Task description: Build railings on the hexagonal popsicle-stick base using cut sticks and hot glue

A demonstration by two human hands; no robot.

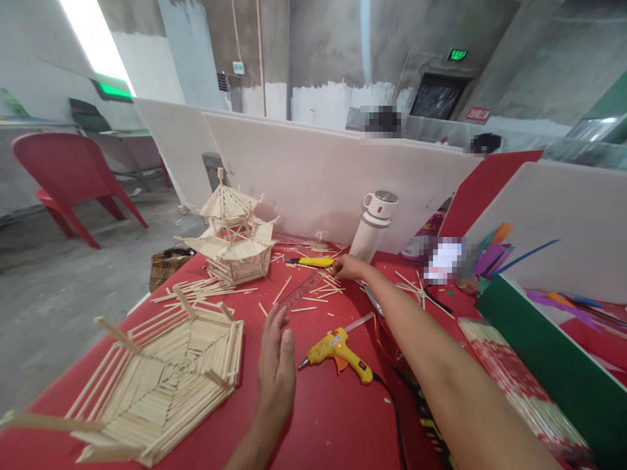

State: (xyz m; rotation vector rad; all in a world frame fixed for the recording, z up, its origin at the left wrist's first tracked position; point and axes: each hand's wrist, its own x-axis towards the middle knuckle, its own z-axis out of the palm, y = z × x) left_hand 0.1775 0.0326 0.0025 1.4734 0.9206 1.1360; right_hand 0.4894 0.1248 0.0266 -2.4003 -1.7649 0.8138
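Observation:
My left hand (278,349) hovers over the red table with its fingers stretched out, holding nothing. Its fingertips are at the near end of a clear ruler (300,292); whether they touch it I cannot tell. Farther forward, my right hand (347,267) is closed, fingertips down at loose wooden sticks (329,285), beside a yellow utility knife (316,262). What it pinches is hidden. A yellow glue gun (337,352) lies between my arms. To the left sits a stick-built platform with posts (181,372); behind it stands a tiered stick pavilion (235,241).
A white bottle (368,228) stands by the white partition (304,176). At the right are a packet of sticks (519,385), a green board (553,346) and a blurred phone (443,260). The glue gun's black cord (398,418) runs toward me. A red chair (81,170) stands left.

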